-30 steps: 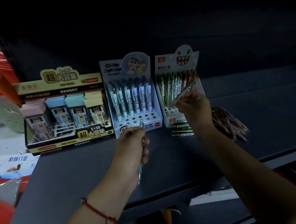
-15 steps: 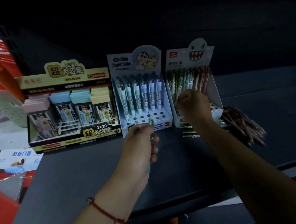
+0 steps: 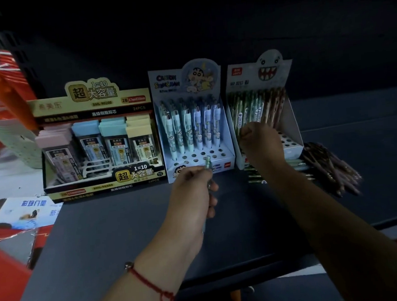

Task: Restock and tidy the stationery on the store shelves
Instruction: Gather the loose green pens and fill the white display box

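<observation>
On the dark shelf [image 3: 127, 224] stand a blue cartoon pen display box [image 3: 228, 157] and, to its right, a ghost-face pen display box [image 3: 293, 126]. My left hand [image 3: 193, 197] grips a pale green pen [image 3: 208, 162] upright just in front of the blue box's empty holes. My right hand [image 3: 261, 142] is curled at the front rows of the ghost box, pinching a green pen there; the hand hides most of that pen. Loose green pens [image 3: 255, 177] and a heap of brown pens [image 3: 333, 170] lie beside the ghost box.
A yellow and black pencil-lead display box [image 3: 92, 105] stands left of the blue box. Past the shelf's left end are a printed leaflet [image 3: 27, 209], red packaging [image 3: 4, 267] and an orange-handled basket [image 3: 5, 92]. Bare shelf stretches to the far right.
My right hand has lowered the green pen from above the ghost box down into its rows. My left hand has kept its pen in front of the blue box.
</observation>
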Action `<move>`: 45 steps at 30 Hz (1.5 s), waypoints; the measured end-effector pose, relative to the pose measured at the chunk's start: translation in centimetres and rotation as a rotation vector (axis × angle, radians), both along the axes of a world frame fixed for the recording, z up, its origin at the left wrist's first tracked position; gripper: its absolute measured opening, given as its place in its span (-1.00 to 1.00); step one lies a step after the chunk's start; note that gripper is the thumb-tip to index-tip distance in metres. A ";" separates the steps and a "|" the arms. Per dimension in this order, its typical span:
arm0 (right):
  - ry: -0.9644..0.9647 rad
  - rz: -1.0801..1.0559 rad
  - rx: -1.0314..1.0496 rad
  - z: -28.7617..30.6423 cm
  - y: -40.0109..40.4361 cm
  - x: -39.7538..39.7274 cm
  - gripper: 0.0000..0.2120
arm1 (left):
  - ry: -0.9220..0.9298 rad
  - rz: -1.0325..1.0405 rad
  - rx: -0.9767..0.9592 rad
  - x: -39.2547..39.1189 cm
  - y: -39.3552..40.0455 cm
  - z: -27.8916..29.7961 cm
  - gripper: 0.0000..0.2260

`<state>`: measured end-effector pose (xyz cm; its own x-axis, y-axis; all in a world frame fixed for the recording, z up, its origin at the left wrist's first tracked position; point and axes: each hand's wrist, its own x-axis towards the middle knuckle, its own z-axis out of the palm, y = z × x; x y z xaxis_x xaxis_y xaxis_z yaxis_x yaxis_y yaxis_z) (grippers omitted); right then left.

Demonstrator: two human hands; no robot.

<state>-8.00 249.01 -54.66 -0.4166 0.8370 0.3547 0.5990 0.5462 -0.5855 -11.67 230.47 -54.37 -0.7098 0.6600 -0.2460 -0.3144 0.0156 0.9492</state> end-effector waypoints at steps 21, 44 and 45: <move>0.093 0.532 -0.405 3.2 -8.3 8.8 -0.88 | -0.011 0.065 0.212 0.8 -0.7 1.0 -0.69; 0.394 0.347 -0.538 3.1 -8.2 15.6 -0.85 | 0.966 -0.195 -0.152 7.0 -3.5 0.8 -0.64; 0.410 0.306 -0.536 3.2 -7.5 15.5 -0.83 | 1.053 -0.237 -0.194 7.0 -3.6 0.6 -0.61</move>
